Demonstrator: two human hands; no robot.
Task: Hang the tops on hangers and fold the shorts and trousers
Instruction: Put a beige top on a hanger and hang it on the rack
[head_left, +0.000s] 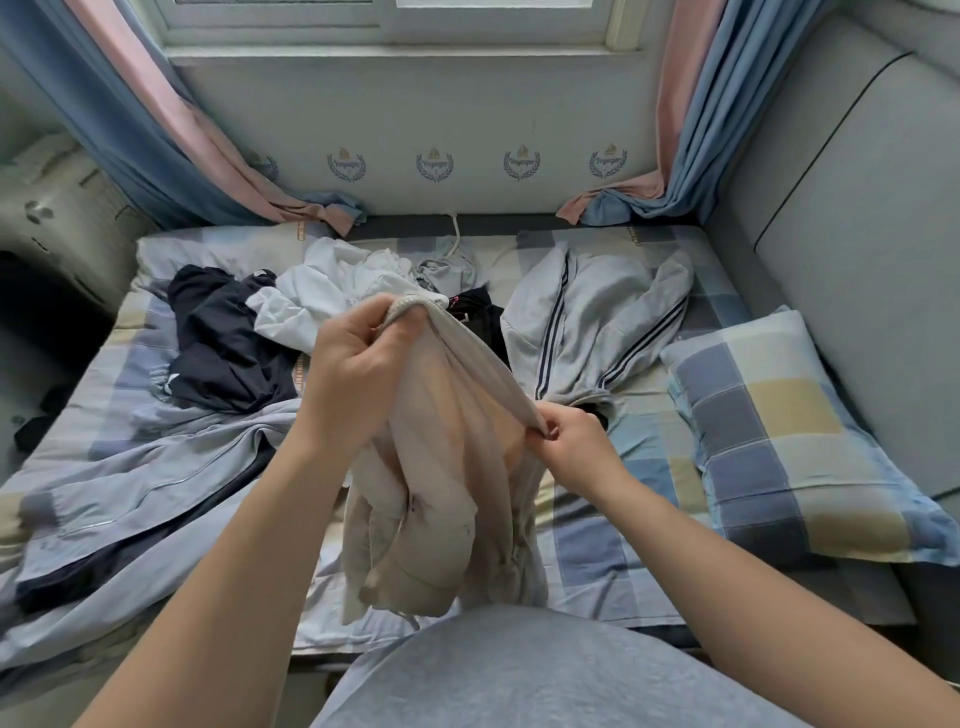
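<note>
Holding up a beige garment (452, 467) over the bed (623, 545), the person seems to be working out which way it goes. The left hand (358, 364) has its fingers curled tight round the ribbed edge at 12 o'clock. The right hand (571, 441) pinches that edge at 3 o'clock. The rest hangs bunched toward 6 o'clock. I can't tell if it is a top or trousers. Next, I think, the hands should pull apart and shake it flat. Dark clothes (223, 332) wait at 10 o'clock.
</note>
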